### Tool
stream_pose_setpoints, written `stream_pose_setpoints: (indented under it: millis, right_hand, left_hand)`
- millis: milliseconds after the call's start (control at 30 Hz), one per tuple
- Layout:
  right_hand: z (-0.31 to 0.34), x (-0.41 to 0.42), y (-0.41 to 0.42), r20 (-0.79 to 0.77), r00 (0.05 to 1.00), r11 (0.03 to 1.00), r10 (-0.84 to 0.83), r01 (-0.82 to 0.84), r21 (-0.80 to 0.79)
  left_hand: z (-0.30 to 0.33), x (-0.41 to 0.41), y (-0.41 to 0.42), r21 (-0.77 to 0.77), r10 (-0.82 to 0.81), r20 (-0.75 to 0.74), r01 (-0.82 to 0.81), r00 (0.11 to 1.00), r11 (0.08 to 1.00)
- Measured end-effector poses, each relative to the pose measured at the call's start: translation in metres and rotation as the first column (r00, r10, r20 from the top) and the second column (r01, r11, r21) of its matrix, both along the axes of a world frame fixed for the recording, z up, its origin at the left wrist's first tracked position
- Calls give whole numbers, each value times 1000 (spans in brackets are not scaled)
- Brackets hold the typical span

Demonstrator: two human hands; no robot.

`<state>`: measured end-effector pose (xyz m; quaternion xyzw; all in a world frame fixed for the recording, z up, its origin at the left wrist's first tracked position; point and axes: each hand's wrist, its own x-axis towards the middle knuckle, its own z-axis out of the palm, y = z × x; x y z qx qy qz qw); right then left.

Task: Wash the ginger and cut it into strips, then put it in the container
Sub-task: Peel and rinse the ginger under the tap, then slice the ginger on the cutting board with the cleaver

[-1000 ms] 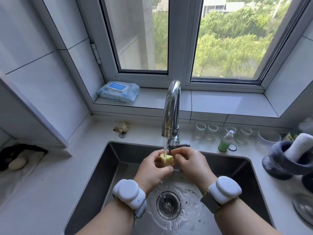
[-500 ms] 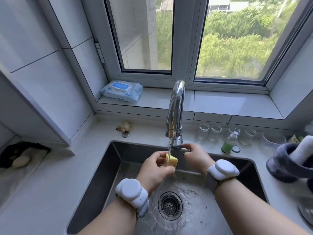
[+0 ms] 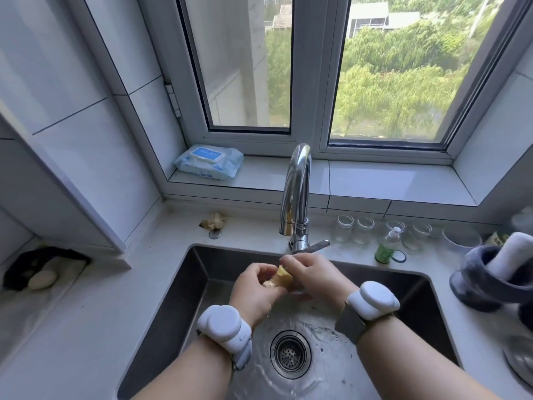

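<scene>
A small yellow piece of ginger point(image 3: 281, 277) is held over the steel sink point(image 3: 178, 301), just below the faucet point(image 3: 295, 197). My left hand point(image 3: 255, 290) grips it from the left and below. My right hand point(image 3: 313, 274) holds it from the right, fingers over its top. Most of the ginger is hidden by my fingers. No water stream shows under the spout; the sink floor around the drain point(image 3: 290, 353) is wet. The faucet lever point(image 3: 317, 245) points right.
A wipes pack point(image 3: 209, 161) lies on the window sill. Small glass jars point(image 3: 354, 229) and a green pump bottle point(image 3: 386, 246) stand behind the sink. A dark mortar with white pestle point(image 3: 490, 278) sits at right. Garlic skins point(image 3: 215, 220) lie behind the sink, a soap dish point(image 3: 43, 278) at left.
My right hand left the faucet lever and came back onto the ginger. The water stream has stopped. The ginger sits slightly lower and away from the spout.
</scene>
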<state>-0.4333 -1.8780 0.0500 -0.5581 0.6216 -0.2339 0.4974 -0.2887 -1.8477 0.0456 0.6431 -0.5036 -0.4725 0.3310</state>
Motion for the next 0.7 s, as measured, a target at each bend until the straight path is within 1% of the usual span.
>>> stream_pose_setpoints:
  millis: [67,167,233,300,433,567,600,633,667,700]
  right_hand:
    - [0,7,6,8,1000,999,1,-1,-34]
    - [-1,7,9,-13,997,995,-70,69,-76]
    - [0,7,11,26,996,993,-86,87,-76]
    - [1,11,15,76,994,993,-77,83,-82]
    - [4,23,24,170,985,995,-31,47,-92]
    - [12,23,30,231,969,993,-81,99,-66]
    - [14,21,33,185,978,992,-91,105,-66]
    - [16,18,35,63,994,992,-84,90,-94]
    - [17,15,39,-95,993,990,-73,61,-124]
    - [17,13,42,-210,975,989,-72,43,-141]
  left_hand:
    - [3,1,2,-15,-2,21,2,1000,1000]
    - [13,3,9,-24,-13,-22,12,1000,1000]
    - [21,6,17,-35,-3,-29,2,1000,999]
    - [25,9,25,-51,21,4,-21,1000,998]
    - [33,19,39,-76,145,69,-140,987,987]
    - [37,22,44,-82,161,100,-153,982,985]
    - [36,21,45,-81,168,111,-160,979,984]
    - [35,21,46,-73,181,113,-173,977,982]
    - [34,21,48,-55,199,108,-194,974,979]
    - [32,22,49,-34,216,100,-214,971,976]
